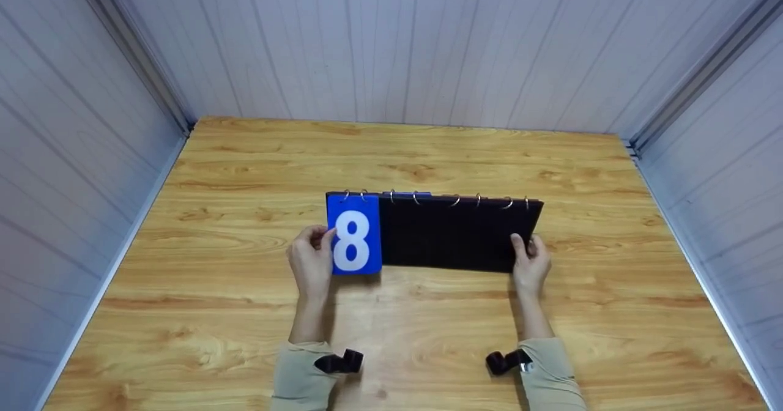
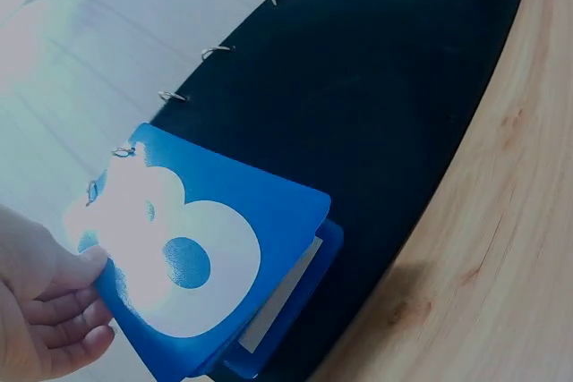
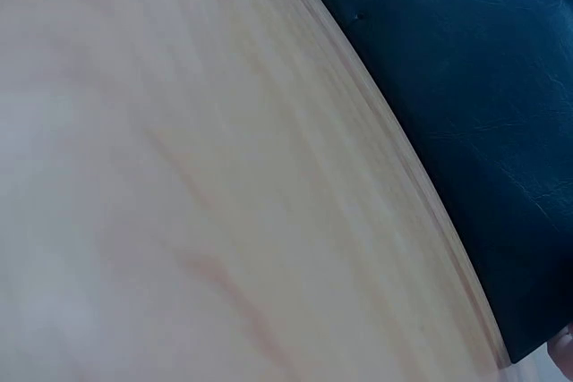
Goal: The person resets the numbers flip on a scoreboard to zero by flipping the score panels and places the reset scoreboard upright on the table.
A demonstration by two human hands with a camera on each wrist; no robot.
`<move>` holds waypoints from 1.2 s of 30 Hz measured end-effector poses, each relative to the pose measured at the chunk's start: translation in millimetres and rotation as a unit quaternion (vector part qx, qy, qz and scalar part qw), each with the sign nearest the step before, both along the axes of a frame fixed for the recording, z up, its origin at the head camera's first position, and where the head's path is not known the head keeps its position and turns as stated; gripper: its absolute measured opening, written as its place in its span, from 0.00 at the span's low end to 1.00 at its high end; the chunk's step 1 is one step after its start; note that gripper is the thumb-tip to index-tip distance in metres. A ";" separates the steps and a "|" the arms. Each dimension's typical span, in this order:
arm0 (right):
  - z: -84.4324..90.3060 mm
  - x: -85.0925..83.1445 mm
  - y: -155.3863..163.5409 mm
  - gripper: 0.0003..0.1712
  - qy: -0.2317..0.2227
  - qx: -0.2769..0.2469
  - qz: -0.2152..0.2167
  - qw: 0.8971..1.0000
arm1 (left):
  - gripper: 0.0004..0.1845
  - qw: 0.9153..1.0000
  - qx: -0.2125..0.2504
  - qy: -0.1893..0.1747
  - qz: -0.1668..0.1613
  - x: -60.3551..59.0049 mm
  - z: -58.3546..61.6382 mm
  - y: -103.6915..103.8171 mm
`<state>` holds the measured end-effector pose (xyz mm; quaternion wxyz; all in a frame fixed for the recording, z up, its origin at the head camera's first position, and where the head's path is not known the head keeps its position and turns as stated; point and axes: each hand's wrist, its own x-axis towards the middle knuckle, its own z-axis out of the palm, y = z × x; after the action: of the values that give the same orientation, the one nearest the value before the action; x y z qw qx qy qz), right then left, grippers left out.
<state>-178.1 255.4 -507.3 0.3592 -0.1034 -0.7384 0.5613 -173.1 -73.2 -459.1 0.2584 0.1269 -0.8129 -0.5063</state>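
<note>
Left hand pinches the blue 8 card by its outer edge. Right hand grips the black flip board at its far corner, fingers curled round.

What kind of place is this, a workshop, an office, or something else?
Probably a small recording booth rather than a lived-in room. A wooden table is boxed in on three sides by plain white panel walls, and on it stands only a flip scoreboard, which both hands hold.

The number card hangs at the left end of the board, which stands mid-table.
</note>
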 end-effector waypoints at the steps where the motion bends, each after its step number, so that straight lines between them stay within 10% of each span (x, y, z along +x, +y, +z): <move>1: 0.1 0.2 0.0 0.10 -0.001 0.001 -0.001 1.000 | 0.07 1.000 -0.006 0.000 0.001 1.8 1.0 -0.2; 12: -1.7 0.0 0.0 0.11 -0.006 -0.006 -0.001 1.000 | 0.07 0.994 0.075 0.055 -0.060 16.6 16.4 -8.8; 22: -0.6 -1.4 1.1 0.10 -0.005 -0.015 0.001 1.000 | 0.11 0.956 0.189 0.108 -0.197 12.9 18.7 -14.6; 36: -1.5 0.9 0.2 0.10 -0.021 -0.014 0.002 1.000 | 0.03 0.949 0.131 0.239 -0.161 -10.1 53.3 -8.4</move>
<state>-177.3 255.5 -508.8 0.3411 -0.1189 -0.7382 0.5697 -183.2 -81.6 -405.8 0.3408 -0.0978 -0.6632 -0.6591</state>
